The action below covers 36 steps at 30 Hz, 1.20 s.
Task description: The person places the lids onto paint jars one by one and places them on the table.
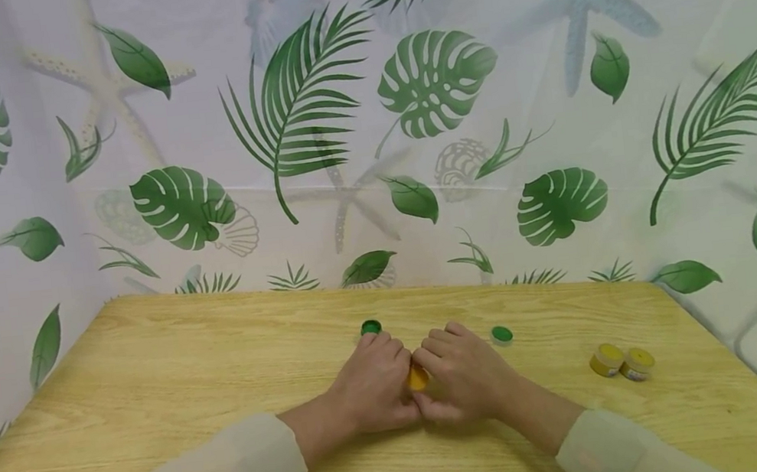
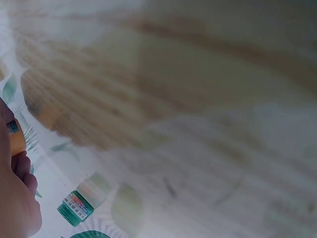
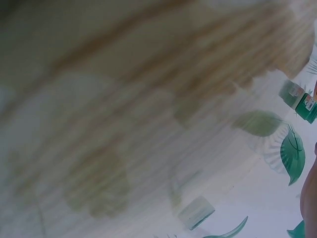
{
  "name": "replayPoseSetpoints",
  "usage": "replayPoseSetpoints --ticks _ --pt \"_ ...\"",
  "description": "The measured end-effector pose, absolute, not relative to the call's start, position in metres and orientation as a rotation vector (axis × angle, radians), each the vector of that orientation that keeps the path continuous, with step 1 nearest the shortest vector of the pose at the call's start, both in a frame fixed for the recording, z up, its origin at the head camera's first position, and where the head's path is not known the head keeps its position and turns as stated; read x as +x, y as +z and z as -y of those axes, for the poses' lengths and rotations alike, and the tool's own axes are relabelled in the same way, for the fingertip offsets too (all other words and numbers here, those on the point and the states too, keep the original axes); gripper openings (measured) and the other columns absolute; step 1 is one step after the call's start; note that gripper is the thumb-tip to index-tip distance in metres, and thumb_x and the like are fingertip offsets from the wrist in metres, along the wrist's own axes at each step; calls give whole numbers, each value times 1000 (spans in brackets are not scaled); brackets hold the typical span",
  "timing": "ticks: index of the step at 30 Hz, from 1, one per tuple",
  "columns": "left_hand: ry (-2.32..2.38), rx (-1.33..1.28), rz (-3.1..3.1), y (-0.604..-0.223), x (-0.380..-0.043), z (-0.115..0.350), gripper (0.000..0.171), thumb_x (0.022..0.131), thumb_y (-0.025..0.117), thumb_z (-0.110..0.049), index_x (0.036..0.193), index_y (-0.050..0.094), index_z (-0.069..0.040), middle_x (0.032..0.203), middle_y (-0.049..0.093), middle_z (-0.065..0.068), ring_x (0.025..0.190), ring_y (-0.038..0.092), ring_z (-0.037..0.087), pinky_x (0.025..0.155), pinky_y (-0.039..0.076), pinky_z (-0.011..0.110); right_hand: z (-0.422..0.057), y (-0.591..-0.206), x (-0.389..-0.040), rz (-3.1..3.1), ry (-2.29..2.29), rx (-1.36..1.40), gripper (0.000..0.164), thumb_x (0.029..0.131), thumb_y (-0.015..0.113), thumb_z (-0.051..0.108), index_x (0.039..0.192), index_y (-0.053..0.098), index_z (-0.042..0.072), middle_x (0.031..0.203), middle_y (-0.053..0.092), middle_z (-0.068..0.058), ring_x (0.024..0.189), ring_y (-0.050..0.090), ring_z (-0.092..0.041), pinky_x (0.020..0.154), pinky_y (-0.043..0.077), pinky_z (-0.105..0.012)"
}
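Observation:
Both hands meet over the middle of the wooden table around a small orange paint jar (image 1: 418, 376). My left hand (image 1: 374, 381) grips it from the left with curled fingers. From the other side my right hand (image 1: 465, 373) holds it, thumbs close together at the near side. Most of the jar is hidden by the hands; its orange side and part of a label show in the left wrist view, where the jar (image 2: 16, 138) sits in the fingers. Just beyond the left knuckles stands an uncapped green paint jar (image 1: 370, 327), labelled in the left wrist view.
A round green lid (image 1: 502, 334) lies beyond the right hand. Two small yellow-topped containers (image 1: 622, 363) stand side by side farther right. The wooden table (image 1: 177, 365) backs onto a leaf-printed cloth (image 1: 338, 117).

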<state>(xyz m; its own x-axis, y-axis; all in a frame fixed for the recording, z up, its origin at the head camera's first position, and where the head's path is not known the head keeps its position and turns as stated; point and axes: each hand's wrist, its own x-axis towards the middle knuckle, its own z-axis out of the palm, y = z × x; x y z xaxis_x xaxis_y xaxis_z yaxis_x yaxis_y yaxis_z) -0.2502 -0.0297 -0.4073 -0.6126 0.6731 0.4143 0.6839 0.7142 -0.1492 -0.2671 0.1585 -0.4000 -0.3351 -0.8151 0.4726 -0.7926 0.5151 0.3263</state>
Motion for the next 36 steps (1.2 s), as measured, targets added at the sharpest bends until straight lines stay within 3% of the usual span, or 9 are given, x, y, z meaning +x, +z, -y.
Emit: replayPoseSetpoints --ticks 16,27,36 --pt "-27 -1073 2477 -407 -250 27 40 76 56 -55 77 57 -16 72 51 -7 69 40 13 71 31 28 -160 -401 -269 2105 -60 1317 34 79 48 49 73 54 17 60 48 8 57 43 -11 61 31 -26" --pt "-59 -1105 2487 -409 -247 26 42 77 56 -57 67 50 -16 62 41 -8 64 36 12 66 27 26 -158 -404 -270 2086 -38 1321 41 87 36 48 57 42 20 48 33 11 43 26 -6 57 22 -25" --pt "-78 -1093 2543 -412 -247 23 41 77 58 -56 69 52 -16 63 41 -8 63 35 11 65 26 25 -158 -405 -268 2146 -66 1285 39 83 38 48 56 42 20 47 33 11 43 27 -6 56 22 -26"
